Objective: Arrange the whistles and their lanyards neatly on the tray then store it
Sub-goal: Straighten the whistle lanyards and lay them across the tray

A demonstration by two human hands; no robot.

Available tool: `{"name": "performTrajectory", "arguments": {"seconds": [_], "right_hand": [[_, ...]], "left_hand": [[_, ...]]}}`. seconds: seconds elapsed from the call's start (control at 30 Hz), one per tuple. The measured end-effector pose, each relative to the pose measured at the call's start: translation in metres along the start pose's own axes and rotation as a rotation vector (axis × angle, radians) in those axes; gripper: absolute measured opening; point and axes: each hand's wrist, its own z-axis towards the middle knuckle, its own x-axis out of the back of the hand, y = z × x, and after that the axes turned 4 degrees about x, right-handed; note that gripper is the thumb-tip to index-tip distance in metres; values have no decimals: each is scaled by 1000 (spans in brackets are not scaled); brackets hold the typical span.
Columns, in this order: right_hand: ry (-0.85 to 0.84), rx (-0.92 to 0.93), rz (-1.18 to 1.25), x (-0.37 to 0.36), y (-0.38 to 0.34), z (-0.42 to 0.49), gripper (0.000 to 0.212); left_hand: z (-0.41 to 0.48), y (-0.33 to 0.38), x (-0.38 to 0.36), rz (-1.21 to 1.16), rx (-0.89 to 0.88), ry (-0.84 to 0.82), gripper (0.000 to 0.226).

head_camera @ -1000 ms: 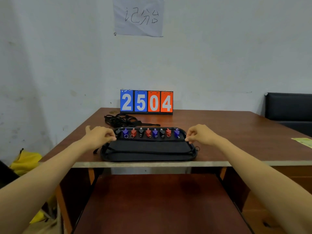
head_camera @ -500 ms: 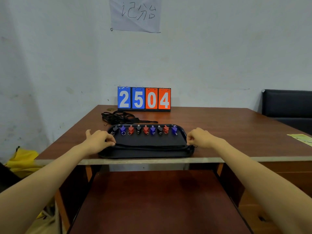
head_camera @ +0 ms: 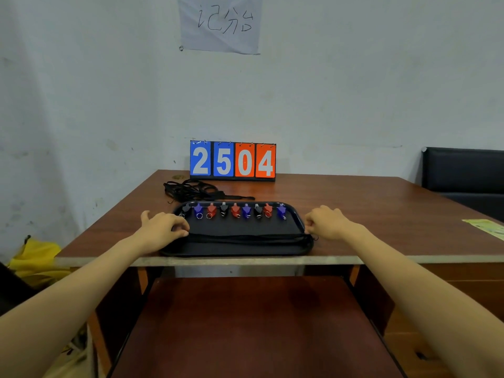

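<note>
Between the two hands a black lanyard [head_camera: 245, 236] lies pulled straight across the tray [head_camera: 234, 251], most likely so it settles flat rather than bunched. The left hand [head_camera: 163, 230] and right hand [head_camera: 327, 223] sit at opposite ends of the tray, knuckles up and fingers curled in. Each seems to pinch one end of the cord, though the grip itself is too small to see surely. Just beyond the fingers, the whistles [head_camera: 234, 211] stand in one row. Farther past the left hand, a tangle of cords [head_camera: 191, 190] lies on the table [head_camera: 354, 214].
</note>
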Motion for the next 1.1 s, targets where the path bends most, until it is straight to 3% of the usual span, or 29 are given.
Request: {"name": "performTrajectory", "arguments": {"seconds": [0.17,0.47,0.8,0.97,1.1], "right_hand": [[-1,0,-8,1,-3,2,17],[99,212,299,15,-58,32,23],[74,406,410,36,-138,148,23],[39,415,389,34,-159,208,29],[37,423,389,25,-171,242,30]], "left_hand": [[2,2,2,44,-6,-38,16],[28,27,10,-75,-74,95,23],[121,-33,25,-196,234,91,19],[154,-60,10,-266,231,-13,25],[172,-73,-11,-235,275,1,37]]}}
